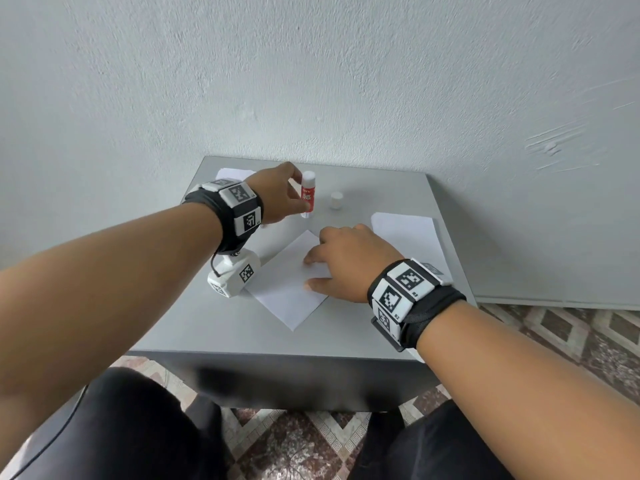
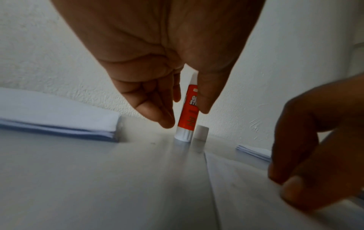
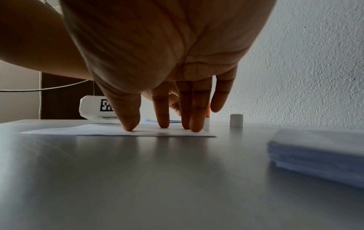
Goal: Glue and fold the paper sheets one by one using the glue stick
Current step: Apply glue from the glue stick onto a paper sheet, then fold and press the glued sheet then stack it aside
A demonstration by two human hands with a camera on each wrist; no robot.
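Pinching the upright glue stick (image 1: 308,194) with your left hand (image 1: 275,195), you press the paper sheet (image 1: 287,282) flat under your right hand's (image 1: 346,259) straight, spread fingers.

Table (image 1: 194,327): I see a smooth grey top with a soft sheen.
Sheet (image 1: 287,289): thin matt white paper.
Glue stick (image 1: 308,195): glossy red-and-white plastic.
Cap (image 1: 336,200): matt white plastic.
Wall (image 1: 311,71): rough, matt plaster.
Wrist straps (image 1: 440,306): black cloth.
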